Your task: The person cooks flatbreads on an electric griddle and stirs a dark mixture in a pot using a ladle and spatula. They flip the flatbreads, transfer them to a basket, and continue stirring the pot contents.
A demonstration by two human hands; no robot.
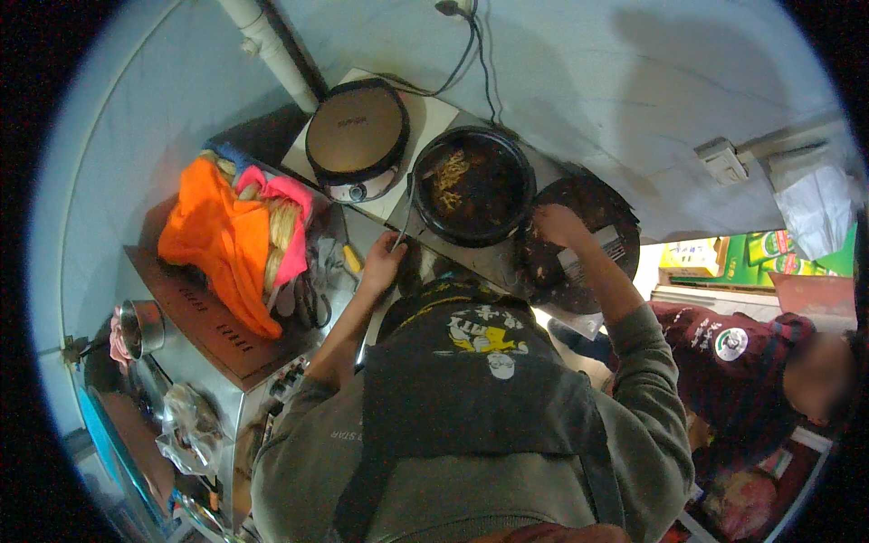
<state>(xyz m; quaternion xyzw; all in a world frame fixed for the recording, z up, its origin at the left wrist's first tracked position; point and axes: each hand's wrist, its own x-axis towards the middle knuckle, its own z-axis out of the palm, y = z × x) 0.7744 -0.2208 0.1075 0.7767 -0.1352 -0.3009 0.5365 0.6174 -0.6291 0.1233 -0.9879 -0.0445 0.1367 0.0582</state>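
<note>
A black round pan [510,232] sits before me with dark contents and a clump of yellowish, shredded-looking food [449,178] at its left side. My left hand [385,261] grips the thin metal handle of a utensil [409,207], whose upper end reaches the pan's left rim. Just right of the pan, my right hand [560,225] is over a dark, round-edged surface [577,193]. Its fingertips are dim, so whether they hold anything is unclear. A flat packet with pale stripes [592,258] is under my right wrist.
A round electric griddle [358,132] stands at the back left. Orange cloth [227,237] and pink cloth [293,224] cover a bundle on the left. Black cords [475,54] run down the wall. A metal pot [141,329] stands far left. Another person [730,366] is close on my right.
</note>
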